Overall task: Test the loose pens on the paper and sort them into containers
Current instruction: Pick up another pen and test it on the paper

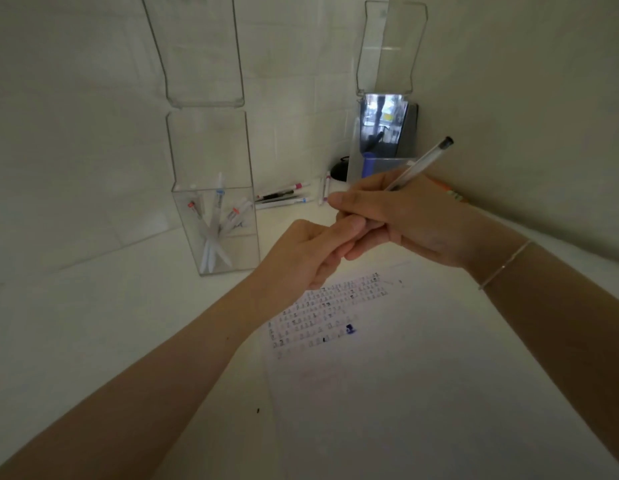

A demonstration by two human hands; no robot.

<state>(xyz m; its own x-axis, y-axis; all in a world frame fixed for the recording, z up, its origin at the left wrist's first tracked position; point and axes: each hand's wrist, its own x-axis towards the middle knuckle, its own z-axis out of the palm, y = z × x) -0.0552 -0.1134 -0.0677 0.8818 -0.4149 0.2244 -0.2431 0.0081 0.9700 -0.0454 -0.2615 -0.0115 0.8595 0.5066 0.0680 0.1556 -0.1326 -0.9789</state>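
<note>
right hand: clear pen is gripped
left hand: pen's lower end is pinched, above paper

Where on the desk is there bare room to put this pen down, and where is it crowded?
Free: the bare paper below the scribble marks, and the desk left of the paper, in front of the left container. Crowded: the back strip between the two containers, where loose pens lie, up to the right container.
</note>
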